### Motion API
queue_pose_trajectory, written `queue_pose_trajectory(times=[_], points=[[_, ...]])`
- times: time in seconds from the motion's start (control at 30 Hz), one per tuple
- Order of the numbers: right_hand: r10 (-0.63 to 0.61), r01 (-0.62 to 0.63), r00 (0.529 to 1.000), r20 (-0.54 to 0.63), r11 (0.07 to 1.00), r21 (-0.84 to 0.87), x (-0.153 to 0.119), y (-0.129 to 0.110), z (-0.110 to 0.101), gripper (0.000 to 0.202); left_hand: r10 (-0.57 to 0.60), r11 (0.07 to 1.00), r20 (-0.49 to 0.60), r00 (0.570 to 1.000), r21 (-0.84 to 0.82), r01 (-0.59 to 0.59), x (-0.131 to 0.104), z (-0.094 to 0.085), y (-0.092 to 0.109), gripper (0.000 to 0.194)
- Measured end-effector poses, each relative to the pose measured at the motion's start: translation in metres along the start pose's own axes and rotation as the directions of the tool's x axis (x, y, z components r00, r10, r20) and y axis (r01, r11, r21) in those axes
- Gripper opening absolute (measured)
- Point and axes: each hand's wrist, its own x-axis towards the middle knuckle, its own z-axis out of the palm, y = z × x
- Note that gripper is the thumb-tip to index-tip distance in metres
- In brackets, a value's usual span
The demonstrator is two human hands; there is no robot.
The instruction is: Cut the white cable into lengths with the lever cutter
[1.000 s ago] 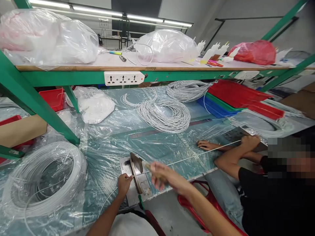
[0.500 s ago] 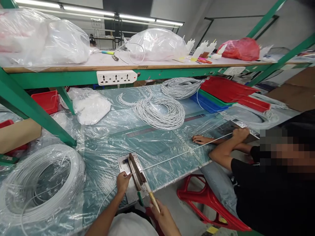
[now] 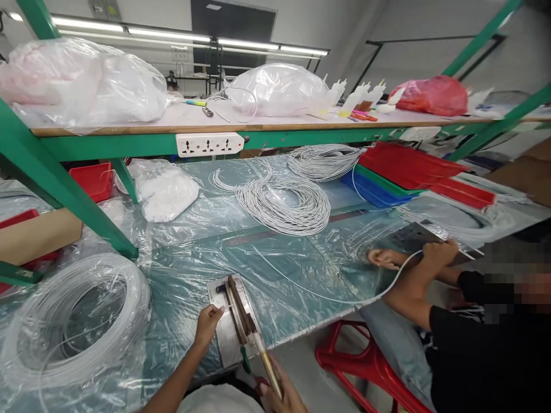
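Note:
My left hand is closed in a pinch just left of a small lever cutter. The fingers hide most of what they hold; in the earlier view a white cable ran through this pinch. The lever cutter has a metal base plate, a spring at its far end and a long blade arm. My right hand is wrapped round the cutter's yellowish handle at the near table edge. A loose white cable curves over the table to the right, its free end beyond the cutter, apart from both my hands.
A co-worker's hand holds the loose cable's other part at right. Coiled cables lie mid-table, and a large wrapped coil lies at left. Stacked trays, a green shelf post and a red stool stand around.
The cable that ran straight from the cutter to the co-worker now hangs in a slack curve, its end free of the cutter. My left hand has drawn slightly left, away from the blade.

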Motion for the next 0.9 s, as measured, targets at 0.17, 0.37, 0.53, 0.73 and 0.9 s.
queue_pose_trajectory(times=[0.17, 0.37, 0.53, 0.73, 0.9], points=[[-0.026, -0.048, 0.972, 0.235, 0.952, 0.302, 0.009, -0.098, -0.030, 0.044, 0.050, 0.999, 0.092, 0.994, -0.022, -0.048, -0.021, -0.026, 0.031, 0.039], [-0.246, 0.083, 0.895, 0.371, 0.912, 0.403, 0.110, -0.212, -0.028, 0.043, -0.041, 0.996, 0.347, 0.937, -0.061, 0.066, -0.051, -0.056, 0.086, 0.039], [-0.147, 0.080, 0.955, 0.256, 0.964, 0.255, 0.210, -0.258, 0.007, 0.030, -0.104, 0.867, 0.345, 0.933, -0.429, 0.255, -0.072, -0.068, 0.128, 0.036], [-0.208, 0.188, 0.975, 0.078, 0.959, 0.212, 0.228, -0.246, 0.032, 0.059, -0.111, 0.663, 0.124, 0.986, -0.730, 0.167, -0.072, -0.089, 0.160, 0.029], [-0.274, 0.218, 0.751, 0.601, 0.962, 0.166, 0.136, -0.170, 0.062, 0.087, -0.091, 0.514, -0.155, 0.984, -0.853, -0.087, -0.054, -0.105, 0.195, 0.007]])
